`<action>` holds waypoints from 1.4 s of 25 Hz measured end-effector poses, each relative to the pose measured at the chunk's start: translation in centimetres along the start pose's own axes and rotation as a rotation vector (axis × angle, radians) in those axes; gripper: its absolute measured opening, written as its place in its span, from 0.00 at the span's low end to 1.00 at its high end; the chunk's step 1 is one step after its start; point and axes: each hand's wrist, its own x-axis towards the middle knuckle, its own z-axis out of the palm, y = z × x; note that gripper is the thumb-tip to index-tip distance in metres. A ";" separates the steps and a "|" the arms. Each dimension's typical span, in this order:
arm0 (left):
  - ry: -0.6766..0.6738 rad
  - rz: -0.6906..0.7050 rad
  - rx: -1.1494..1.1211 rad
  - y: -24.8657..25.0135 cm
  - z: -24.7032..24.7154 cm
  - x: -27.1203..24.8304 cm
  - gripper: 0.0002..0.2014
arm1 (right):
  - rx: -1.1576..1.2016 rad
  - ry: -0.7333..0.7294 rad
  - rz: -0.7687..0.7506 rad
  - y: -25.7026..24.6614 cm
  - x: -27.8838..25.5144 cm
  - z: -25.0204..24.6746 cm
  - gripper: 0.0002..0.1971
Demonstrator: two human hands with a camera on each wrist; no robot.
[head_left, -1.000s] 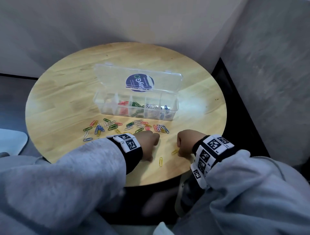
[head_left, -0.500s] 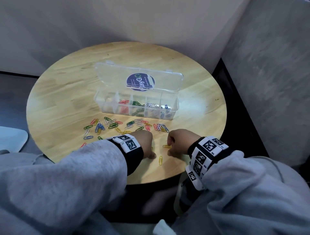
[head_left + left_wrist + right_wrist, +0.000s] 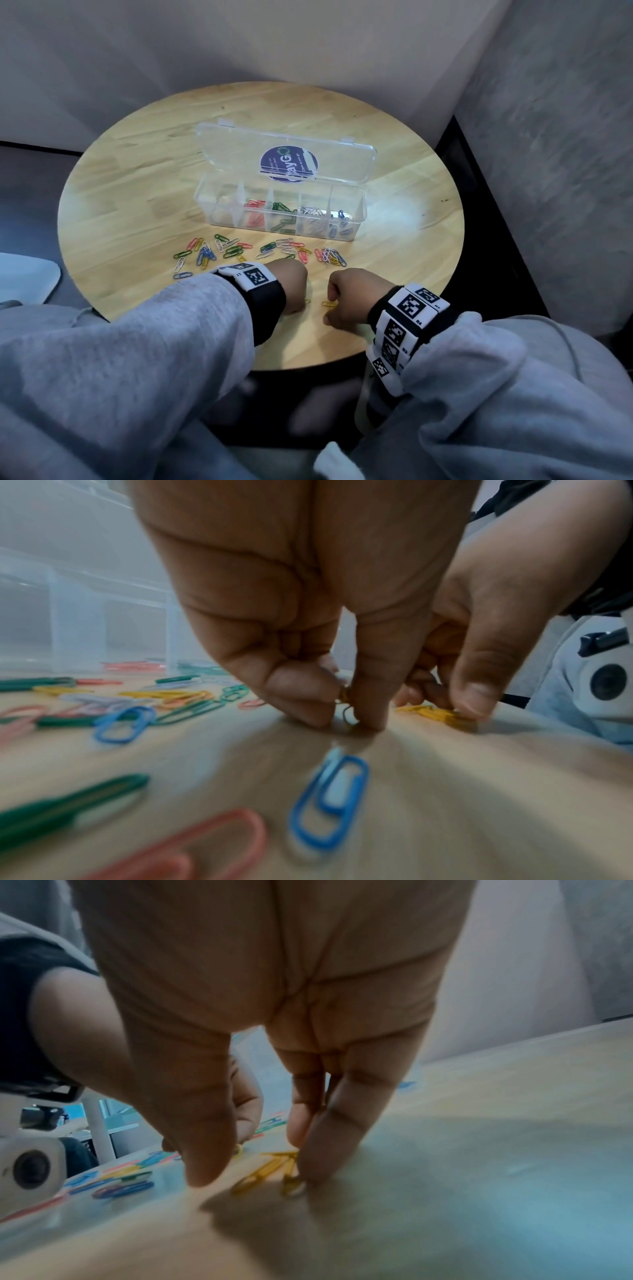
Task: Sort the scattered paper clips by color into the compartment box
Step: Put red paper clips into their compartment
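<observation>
Yellow clips (image 3: 267, 1172): light, thin, slick wire, flat; take by the edges. Right hand (image 3: 267, 1001) thumb and fingertips (image 3: 308, 1161) pinch them; left hand (image 3: 308, 588) pinches a lone clip (image 3: 345, 697).

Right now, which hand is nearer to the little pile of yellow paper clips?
Right. The right hand is on the yellow paper clips, fingertips touching them; the left hand is beside them, apart, pinching a separate clip.

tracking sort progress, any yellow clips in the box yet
No, the compartment box holds red clips, green clips, white clips and blue clips; the leftmost compartment looks empty.
</observation>
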 end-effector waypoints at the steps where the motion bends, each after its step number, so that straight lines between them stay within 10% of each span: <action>1: 0.011 -0.001 -0.038 -0.2 -0.2 -0.1 0.11 | -0.006 0.000 0.004 -0.1 -0.1 0.1 0.19; 12: -0.028 0.000 -1.359 -3.7 -2.7 -0.6 0.11 | 0.065 0.051 0.009 -0.5 0.8 -0.3 0.15; 22: -0.132 -0.146 -1.643 -4.0 -3.3 -1.4 0.10 | -0.103 -0.045 0.014 -0.5 1.7 -0.4 0.11; 30: -0.074 -0.178 -1.364 -3.9 -3.6 -1.0 0.09 | 1.338 0.064 0.119 4.5 1.0 -4.6 0.10; 35: -0.078 -0.026 -0.880 -3.0 -3.4 -0.1 0.02 | 1.830 0.075 0.176 5.3 0.9 -5.1 0.12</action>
